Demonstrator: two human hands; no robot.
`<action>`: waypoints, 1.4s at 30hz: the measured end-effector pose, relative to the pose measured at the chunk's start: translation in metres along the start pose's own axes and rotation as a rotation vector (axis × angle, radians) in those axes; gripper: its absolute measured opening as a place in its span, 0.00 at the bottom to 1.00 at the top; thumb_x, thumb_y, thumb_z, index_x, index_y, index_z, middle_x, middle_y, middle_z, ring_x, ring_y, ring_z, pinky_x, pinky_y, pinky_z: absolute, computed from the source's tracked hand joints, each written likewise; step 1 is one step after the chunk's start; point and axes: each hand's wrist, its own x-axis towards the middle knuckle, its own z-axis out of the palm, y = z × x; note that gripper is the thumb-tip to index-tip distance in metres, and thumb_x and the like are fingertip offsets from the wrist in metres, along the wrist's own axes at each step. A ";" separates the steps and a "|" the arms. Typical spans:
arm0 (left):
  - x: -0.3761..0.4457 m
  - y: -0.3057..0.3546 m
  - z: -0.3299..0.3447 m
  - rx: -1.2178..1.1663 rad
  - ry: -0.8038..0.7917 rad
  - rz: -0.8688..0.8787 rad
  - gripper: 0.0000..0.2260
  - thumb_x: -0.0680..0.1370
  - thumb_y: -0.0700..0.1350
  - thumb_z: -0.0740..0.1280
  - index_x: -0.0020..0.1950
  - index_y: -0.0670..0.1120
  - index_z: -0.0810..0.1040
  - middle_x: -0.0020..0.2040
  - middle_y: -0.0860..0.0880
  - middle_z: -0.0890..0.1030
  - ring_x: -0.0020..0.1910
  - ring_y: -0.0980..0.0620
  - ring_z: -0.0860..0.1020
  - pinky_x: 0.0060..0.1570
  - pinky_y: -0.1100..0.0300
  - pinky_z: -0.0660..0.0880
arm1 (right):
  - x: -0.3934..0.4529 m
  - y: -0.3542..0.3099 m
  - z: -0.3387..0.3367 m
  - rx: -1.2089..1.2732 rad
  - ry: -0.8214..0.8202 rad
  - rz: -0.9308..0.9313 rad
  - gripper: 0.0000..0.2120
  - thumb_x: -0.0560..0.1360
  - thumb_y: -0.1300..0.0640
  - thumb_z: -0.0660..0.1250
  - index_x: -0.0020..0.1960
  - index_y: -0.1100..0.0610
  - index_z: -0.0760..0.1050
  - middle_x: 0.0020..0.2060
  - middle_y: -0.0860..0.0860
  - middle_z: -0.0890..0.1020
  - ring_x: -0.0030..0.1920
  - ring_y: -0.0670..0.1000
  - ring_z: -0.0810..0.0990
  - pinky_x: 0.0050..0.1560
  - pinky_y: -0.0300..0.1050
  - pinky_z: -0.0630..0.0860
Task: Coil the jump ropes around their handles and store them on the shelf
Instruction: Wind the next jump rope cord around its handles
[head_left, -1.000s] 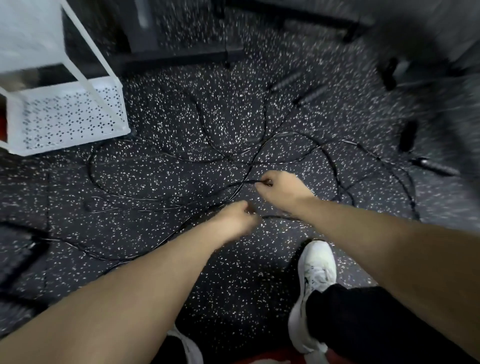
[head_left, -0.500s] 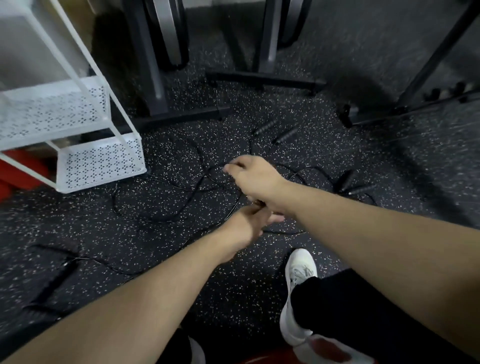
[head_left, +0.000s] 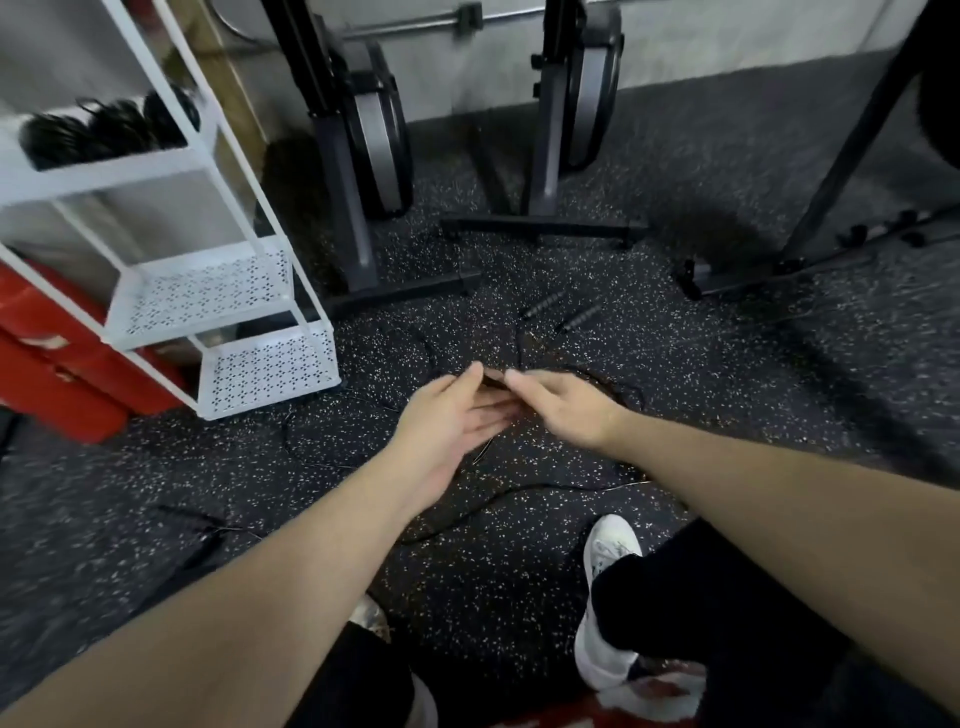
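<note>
Several thin black jump ropes (head_left: 467, 512) lie tangled on the speckled floor. Two black handles (head_left: 543, 304) (head_left: 579, 318) lie beyond my hands, and another handle (head_left: 195, 522) lies at the left. My left hand (head_left: 447, 423) is held above the tangle with its palm showing and fingers straight. My right hand (head_left: 563, 405) reaches across it, and its fingertips pinch a short dark stretch of rope (head_left: 493, 376) next to my left thumb. A thin strand hangs below the hands. The white shelf (head_left: 270, 366) stands at the left, with coiled black ropes (head_left: 104, 130) in its top tray.
Black exercise machine bases (head_left: 540, 228) and an angled black frame (head_left: 810, 228) stand on the floor behind the ropes. Red boxes (head_left: 57, 384) sit beside the shelf. My white shoe (head_left: 605, 597) stands at the lower right.
My view has lifted, showing more of the shelf and the machines. My left hand has opened out from a closed grip, and both hands have risen off the floor tangle.
</note>
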 end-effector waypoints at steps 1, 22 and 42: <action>-0.006 0.005 -0.001 -0.073 0.002 -0.010 0.13 0.85 0.48 0.62 0.61 0.41 0.79 0.53 0.41 0.87 0.53 0.45 0.86 0.54 0.54 0.81 | -0.008 0.007 0.000 -0.126 -0.065 0.019 0.27 0.78 0.31 0.55 0.61 0.50 0.77 0.46 0.43 0.79 0.44 0.44 0.77 0.46 0.41 0.72; -0.095 0.005 0.019 0.260 -0.010 0.063 0.15 0.82 0.41 0.66 0.66 0.55 0.74 0.63 0.51 0.81 0.63 0.50 0.78 0.67 0.49 0.74 | -0.076 -0.117 0.003 -0.124 0.341 -0.177 0.21 0.86 0.47 0.53 0.37 0.54 0.67 0.35 0.49 0.74 0.39 0.51 0.73 0.44 0.45 0.64; -0.067 0.011 -0.015 0.225 0.121 0.105 0.14 0.87 0.52 0.55 0.53 0.45 0.74 0.30 0.55 0.68 0.32 0.54 0.67 0.47 0.50 0.73 | -0.052 -0.062 0.040 0.232 -0.146 -0.065 0.34 0.78 0.26 0.47 0.59 0.46 0.81 0.50 0.43 0.86 0.56 0.45 0.82 0.66 0.52 0.74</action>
